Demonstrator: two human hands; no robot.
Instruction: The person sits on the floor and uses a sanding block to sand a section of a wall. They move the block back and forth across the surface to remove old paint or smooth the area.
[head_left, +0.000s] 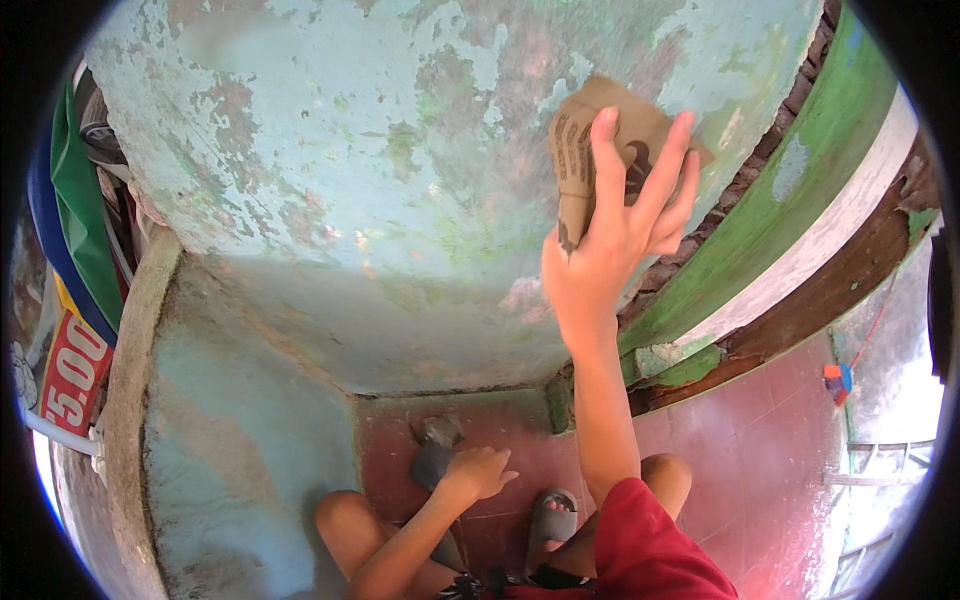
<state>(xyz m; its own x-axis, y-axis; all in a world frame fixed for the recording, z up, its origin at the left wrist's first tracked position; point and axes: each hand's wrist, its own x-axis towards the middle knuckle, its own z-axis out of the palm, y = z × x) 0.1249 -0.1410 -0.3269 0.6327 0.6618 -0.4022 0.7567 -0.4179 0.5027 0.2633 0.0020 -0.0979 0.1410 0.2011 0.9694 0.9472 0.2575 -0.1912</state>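
Note:
My right hand (611, 217) presses a folded sheet of brown sandpaper (576, 150) flat against a wall with peeling light-blue paint (360, 135). The sheet lies under the spread fingers and is tucked beside the thumb; its back bears dark printing. Bare grey and greenish patches show where the paint has come away around it. Low down, my left hand (480, 472) hangs over the red floor, near my knee, its fingers loosely curled. I see nothing held in it. Just beyond it a dark grey object (435, 457) lies on the floor, too unclear to name.
A green and white painted wooden frame (772, 210) with a broken masonry edge runs along the right. A low blue side wall (217, 420) stands at the left, with fabrics (82, 217) and a red sign (75, 375) beyond. My sandalled foot (553, 521) rests on red floor tiles (705, 457).

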